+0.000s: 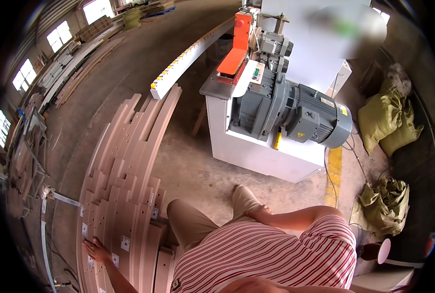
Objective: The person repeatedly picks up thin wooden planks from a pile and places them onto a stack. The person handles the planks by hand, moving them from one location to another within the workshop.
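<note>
My left hand [97,251] lies flat on a stack of long brown planks [124,195], its fingers stretched out beside small white labels. Many of the planks have small holes, and their ends are staggered. On my bent leg rests my right hand [260,215], with no object visible in it; its fingers lie against the beige trousers [193,219]. Ahead stands a machine with a white base [256,156], a large grey motor [310,115] and an orange guard [237,46]. Neither hand touches the machine.
A roller rail [188,58] runs from the machine's far side toward the planks' far ends. Yellow-green sacks [383,122] and a crumpled sack [383,205] sit at right, near cables on the floor. Long boards [76,71] lie along the left wall.
</note>
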Action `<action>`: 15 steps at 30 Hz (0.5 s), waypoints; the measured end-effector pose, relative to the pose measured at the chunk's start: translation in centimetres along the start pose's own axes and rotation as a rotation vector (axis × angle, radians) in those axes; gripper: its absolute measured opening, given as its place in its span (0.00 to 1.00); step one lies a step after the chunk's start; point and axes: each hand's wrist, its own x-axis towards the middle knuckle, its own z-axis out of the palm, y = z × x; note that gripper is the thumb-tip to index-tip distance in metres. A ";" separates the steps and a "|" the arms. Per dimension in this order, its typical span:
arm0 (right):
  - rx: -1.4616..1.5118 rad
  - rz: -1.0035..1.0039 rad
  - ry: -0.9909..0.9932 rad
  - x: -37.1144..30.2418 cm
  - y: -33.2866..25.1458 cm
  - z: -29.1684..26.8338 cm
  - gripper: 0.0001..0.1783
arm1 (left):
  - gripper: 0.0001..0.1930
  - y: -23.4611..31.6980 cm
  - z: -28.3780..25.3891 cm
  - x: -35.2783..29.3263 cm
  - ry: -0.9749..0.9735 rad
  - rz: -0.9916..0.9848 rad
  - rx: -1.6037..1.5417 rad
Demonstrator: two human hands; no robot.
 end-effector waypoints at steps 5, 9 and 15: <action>-0.132 -0.006 0.001 1.1 -1.5 0.3 0.64 | 0.36 0.6 -1.0 -0.9 -0.009 -0.023 -0.036; -0.137 -0.070 -0.004 2.8 -1.1 0.9 0.64 | 0.34 0.4 -0.7 -1.0 0.036 -0.003 -0.117; -0.156 -0.106 0.036 3.7 -0.8 1.5 0.62 | 0.29 -0.5 0.2 -1.2 0.158 0.021 -0.216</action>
